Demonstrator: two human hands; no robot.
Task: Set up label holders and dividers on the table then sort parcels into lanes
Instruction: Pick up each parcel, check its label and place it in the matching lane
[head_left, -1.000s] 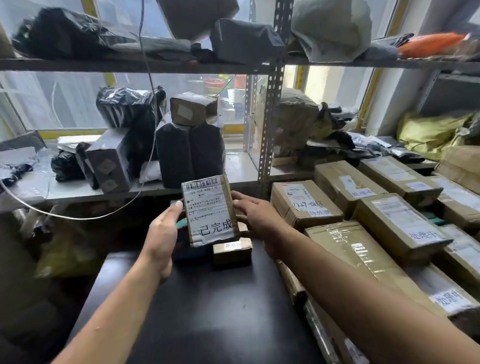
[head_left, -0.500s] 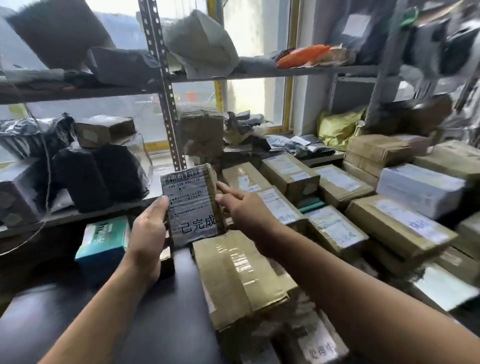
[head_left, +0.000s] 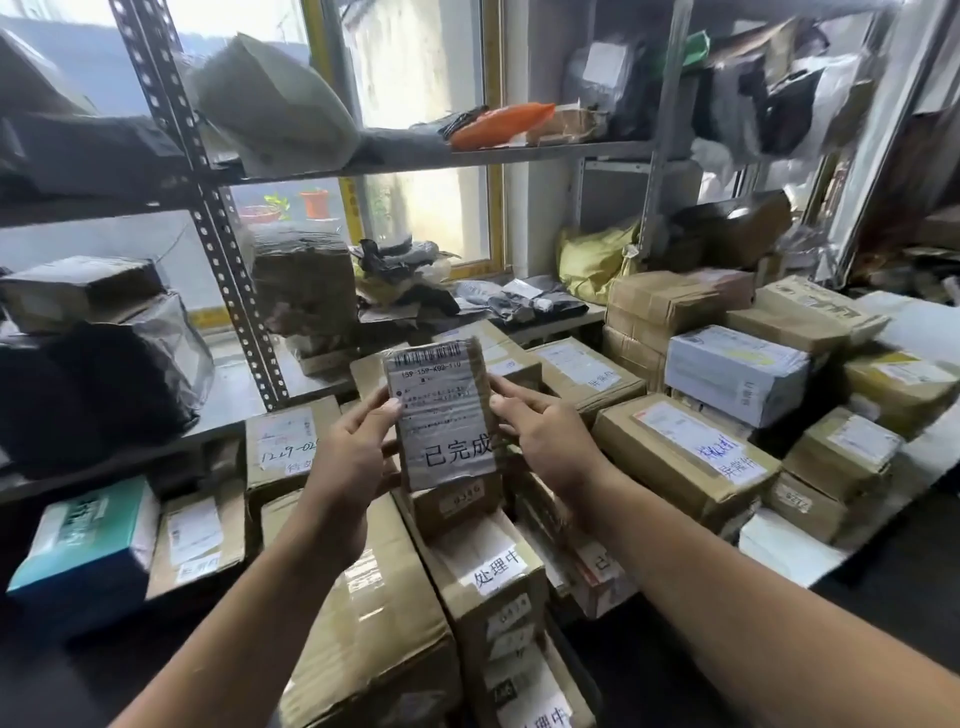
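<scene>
Now both hands (head_left: 353, 457) (head_left: 545, 436) grip labelled parcel (head_left: 441, 415) upright.

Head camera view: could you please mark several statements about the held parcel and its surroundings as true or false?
1. The left hand and right hand hold the small parcel by its side edges, with its label towards the camera. True.
2. Its label bears the characters 已完成. True.
3. The small parcel lies flat on a carton. False: it is held upright in the air above the stacked cartons.
4. The teal box sits to the right of both hands. False: it is at the lower left.
5. An orange package lies on the upper shelf. True.
</scene>
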